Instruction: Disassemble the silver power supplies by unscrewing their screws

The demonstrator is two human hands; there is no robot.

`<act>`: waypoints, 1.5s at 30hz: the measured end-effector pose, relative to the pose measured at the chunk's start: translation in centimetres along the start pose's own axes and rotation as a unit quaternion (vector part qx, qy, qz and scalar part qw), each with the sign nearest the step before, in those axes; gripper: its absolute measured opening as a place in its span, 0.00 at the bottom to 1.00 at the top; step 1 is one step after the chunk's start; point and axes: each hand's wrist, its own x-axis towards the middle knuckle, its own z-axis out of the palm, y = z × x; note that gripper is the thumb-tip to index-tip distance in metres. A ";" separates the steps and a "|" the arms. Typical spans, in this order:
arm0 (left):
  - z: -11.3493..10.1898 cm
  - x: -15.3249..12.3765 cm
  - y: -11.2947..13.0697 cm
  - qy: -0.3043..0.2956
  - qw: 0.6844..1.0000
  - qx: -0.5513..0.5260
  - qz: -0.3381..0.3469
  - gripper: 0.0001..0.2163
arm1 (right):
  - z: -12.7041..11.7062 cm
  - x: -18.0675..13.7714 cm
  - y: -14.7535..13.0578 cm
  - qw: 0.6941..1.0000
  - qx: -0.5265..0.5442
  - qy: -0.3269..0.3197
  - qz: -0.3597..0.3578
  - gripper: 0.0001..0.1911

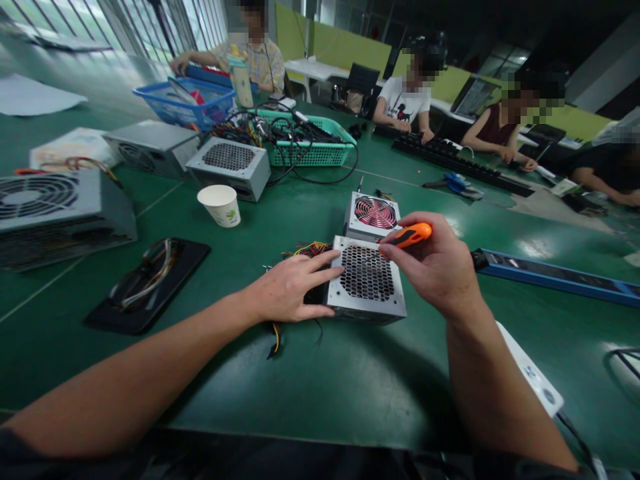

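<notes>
A grey power supply unit (367, 273) with a honeycomb vent lies in front of me on the green table. My left hand (295, 283) rests against its left side, fingers spread, the fingertips on its top and edge. In my right hand (435, 260), closed, is an orange and black screwdriver (413, 233), held over the unit's far right part; its tip is hidden by my fingers. Just behind stands a second power supply (376, 212) with a red fan under a wire grille. Coloured cables (311, 249) come out at the left of the near unit.
At left stand several more power supplies (230, 163), a paper cup (220, 205) and glasses on a black case (145, 287). A green basket (310, 157) of cables and a blue basket (185, 100) are behind. A blue power strip (560, 275) lies right. Several people sit across.
</notes>
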 end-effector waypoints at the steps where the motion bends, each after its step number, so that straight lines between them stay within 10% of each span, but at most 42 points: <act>1: 0.0 0.0 0.0 0.002 1.000 -0.002 0.000 0.35 | 0.0 0.0 -0.1 1.000 -0.001 0.002 -0.002 0.19; 31: 0.2 -0.1 -0.1 0.010 1.000 0.004 0.003 0.35 | 0.3 -0.4 -1.2 0.978 -0.169 -0.095 -0.077 0.16; 45: -0.1 0.0 0.1 -0.005 1.000 -0.002 0.000 0.34 | -2.4 -0.1 -1.0 1.000 0.009 -0.012 -0.012 0.16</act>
